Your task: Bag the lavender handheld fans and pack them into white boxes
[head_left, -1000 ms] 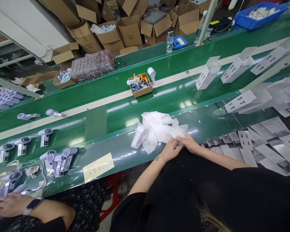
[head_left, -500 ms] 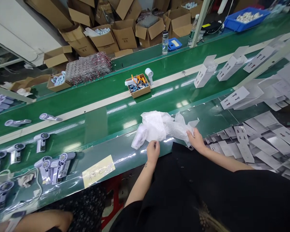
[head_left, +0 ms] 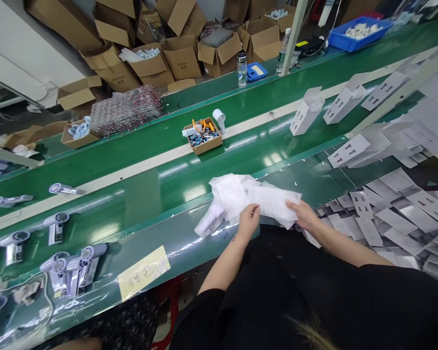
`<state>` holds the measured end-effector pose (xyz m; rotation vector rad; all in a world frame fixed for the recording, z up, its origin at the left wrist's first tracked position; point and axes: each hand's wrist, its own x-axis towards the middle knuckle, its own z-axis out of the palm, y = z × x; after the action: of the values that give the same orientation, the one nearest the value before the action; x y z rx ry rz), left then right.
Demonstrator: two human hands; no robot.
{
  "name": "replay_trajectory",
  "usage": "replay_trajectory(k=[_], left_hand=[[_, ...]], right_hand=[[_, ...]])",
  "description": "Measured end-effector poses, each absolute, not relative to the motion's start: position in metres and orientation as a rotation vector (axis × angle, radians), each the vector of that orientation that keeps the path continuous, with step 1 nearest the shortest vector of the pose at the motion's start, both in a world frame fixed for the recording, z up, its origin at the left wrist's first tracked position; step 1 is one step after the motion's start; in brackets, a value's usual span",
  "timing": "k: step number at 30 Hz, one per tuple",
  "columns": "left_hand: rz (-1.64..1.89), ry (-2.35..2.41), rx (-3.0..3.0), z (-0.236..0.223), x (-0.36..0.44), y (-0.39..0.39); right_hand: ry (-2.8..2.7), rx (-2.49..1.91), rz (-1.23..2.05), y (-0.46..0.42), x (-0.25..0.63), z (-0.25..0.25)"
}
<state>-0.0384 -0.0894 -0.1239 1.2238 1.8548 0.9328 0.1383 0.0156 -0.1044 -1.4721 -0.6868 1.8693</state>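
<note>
A heap of white bubble-wrap bags (head_left: 233, 197) lies on the near green bench (head_left: 160, 238). One bag (head_left: 273, 204) is stretched flat between my hands. My left hand (head_left: 248, 221) pinches its left edge with thumb and fingers closed. My right hand (head_left: 303, 215) grips its right edge, fingers curled onto it. Both hands rest at the bench's front edge, just in front of my dark clothing.
Flat white carton blanks (head_left: 386, 214) are piled to my right, and folded white boxes (head_left: 306, 111) ride the green conveyor (head_left: 262, 146). A small cardboard tray of tools (head_left: 202, 134) sits mid-belt. Several handheld fans (head_left: 69, 267) lie at the left. Cardboard boxes (head_left: 182, 56) crowd the far side.
My hands went from close together to apart, then drew one bag flat out of the heap. The view has shifted slightly, and the co-worker's arm at the lower left has left the frame.
</note>
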Motion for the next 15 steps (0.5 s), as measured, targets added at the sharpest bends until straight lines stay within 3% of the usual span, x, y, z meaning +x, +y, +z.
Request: replay_trajectory(k=[3,7,12,15], left_hand=[[0.611,2.255,1.462,-0.146,-0.069,-0.11],[0.333,2.28,1.697,-0.174,-0.095,-0.139],[0.756,2.342,1.421,-0.151,-0.079,-0.121],[1.066,2.105,1.162,-0.119,-0.043,-0.079]], right_hand=[[-0.619,-1.549,1.705,0.058,0.17,-0.111],[-0.508,-1.757,1.461,0.089,0.199,-0.121],[-1.253,-1.804,1.085,0.068,0.188,-0.121],[-1.545,-1.625,1.259,0.045,0.162,-0.111]])
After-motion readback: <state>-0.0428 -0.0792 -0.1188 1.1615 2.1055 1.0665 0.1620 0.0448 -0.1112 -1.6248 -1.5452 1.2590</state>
